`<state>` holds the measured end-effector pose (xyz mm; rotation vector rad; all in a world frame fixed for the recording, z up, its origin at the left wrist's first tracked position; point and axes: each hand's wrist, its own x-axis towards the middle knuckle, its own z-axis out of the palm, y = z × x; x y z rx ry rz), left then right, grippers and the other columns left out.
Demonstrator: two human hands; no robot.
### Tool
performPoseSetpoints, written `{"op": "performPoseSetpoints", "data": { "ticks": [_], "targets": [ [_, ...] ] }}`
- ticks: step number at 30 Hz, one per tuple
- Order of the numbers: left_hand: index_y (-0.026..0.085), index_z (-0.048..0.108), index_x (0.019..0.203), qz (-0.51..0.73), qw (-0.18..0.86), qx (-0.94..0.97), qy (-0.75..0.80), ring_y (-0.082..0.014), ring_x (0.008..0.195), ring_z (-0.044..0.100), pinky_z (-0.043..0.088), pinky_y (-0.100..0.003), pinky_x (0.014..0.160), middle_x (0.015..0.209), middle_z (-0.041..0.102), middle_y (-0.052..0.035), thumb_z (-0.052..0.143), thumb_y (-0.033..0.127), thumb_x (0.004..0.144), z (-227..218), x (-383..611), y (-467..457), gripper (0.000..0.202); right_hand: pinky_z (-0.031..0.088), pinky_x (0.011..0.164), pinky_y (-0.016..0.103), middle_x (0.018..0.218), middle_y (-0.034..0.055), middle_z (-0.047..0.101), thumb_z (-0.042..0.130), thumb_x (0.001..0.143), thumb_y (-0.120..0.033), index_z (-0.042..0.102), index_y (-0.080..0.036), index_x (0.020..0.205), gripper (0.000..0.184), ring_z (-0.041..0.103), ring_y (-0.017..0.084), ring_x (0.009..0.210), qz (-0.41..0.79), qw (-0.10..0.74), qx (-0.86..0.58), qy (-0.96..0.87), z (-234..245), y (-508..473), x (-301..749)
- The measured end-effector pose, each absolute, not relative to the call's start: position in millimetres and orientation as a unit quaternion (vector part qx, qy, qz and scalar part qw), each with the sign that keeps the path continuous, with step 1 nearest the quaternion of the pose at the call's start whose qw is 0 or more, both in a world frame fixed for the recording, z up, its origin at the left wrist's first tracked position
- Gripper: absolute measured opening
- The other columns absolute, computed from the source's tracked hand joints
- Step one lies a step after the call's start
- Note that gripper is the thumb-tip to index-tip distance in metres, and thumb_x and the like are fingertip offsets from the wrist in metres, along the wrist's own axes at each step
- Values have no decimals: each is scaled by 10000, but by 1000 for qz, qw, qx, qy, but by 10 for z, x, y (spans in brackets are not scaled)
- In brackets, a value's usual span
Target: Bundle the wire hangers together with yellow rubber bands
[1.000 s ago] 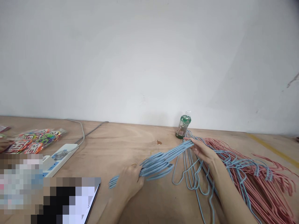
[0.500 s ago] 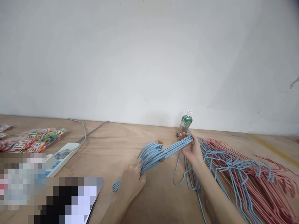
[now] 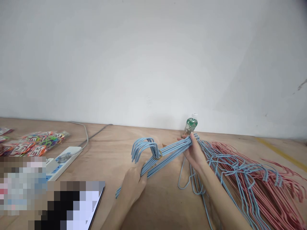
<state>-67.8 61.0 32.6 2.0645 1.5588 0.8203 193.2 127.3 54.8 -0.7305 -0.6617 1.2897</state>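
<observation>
A bundle of several blue wire hangers (image 3: 165, 152) is held tilted above the wooden table (image 3: 115, 150), hooks (image 3: 143, 147) curling up at its middle. My left hand (image 3: 133, 183) is closed round the bundle's lower left end. My right hand (image 3: 193, 151) is closed round the upper right end, just in front of a green bottle (image 3: 190, 125). A few loose blue hangers (image 3: 194, 179) lie on the table under my right forearm.
A big heap of pink and blue hangers (image 3: 259, 182) covers the right of the table. A white power strip (image 3: 62, 158) with its cable lies at the left, beside packets of coloured rubber bands (image 3: 35, 142). Blurred-out items sit at the lower left. A white wall stands behind.
Both hands have raised and turned the bundle from lying flat to standing on edge. The hooks have swung up, and my right hand has closed round its end.
</observation>
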Motion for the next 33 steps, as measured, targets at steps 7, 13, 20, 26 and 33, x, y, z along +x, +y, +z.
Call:
{"op": "performPoseSetpoints", "data": {
  "ticks": [7, 13, 20, 26, 33],
  "targets": [
    [213, 636, 1023, 350, 255, 719, 544, -191, 746, 619, 376, -245, 650, 805, 688, -1, 379, 284, 895, 397, -686, 597, 296, 552, 798, 325, 1015, 123, 718, 495, 669, -833, 704, -161, 903, 741, 654, 256, 1015, 581, 680, -309, -323, 742, 1171, 2073],
    [201, 617, 1057, 327, 225, 745, 536, -201, 728, 615, 347, -254, 615, 822, 681, -33, 383, 231, 866, 321, -669, 595, 304, 574, 635, 370, 783, 124, 731, 547, 816, -608, 706, -135, 862, 501, 696, 251, 732, 592, 685, -333, -264, 835, 1141, 2247],
    [220, 653, 1027, 306, 262, 755, 517, -190, 689, 600, 355, -258, 635, 812, 690, -31, 393, 263, 883, 372, -611, 551, 301, 560, 572, 236, 779, -17, 712, 741, 655, -250, 672, -189, 835, 203, 660, 127, 637, 523, 774, -277, -225, 725, 1230, 2308],
    [202, 655, 873, 322, 279, 730, 535, -195, 728, 597, 355, -246, 641, 758, 666, -5, 389, 323, 900, 451, -640, 564, 294, 549, 569, 201, 667, -38, 648, 801, 625, -362, 554, -183, 608, 305, 616, 87, 599, 523, 789, -245, -211, 666, 1256, 2197],
    [200, 569, 686, 346, 296, 693, 559, -204, 715, 565, 336, -250, 631, 691, 623, -3, 384, 445, 902, 478, -682, 615, 376, 560, 661, 241, 644, -53, 647, 766, 694, -362, 603, -213, 696, 221, 636, 107, 647, 546, 774, -240, -213, 622, 1221, 1905]
  ]
}}
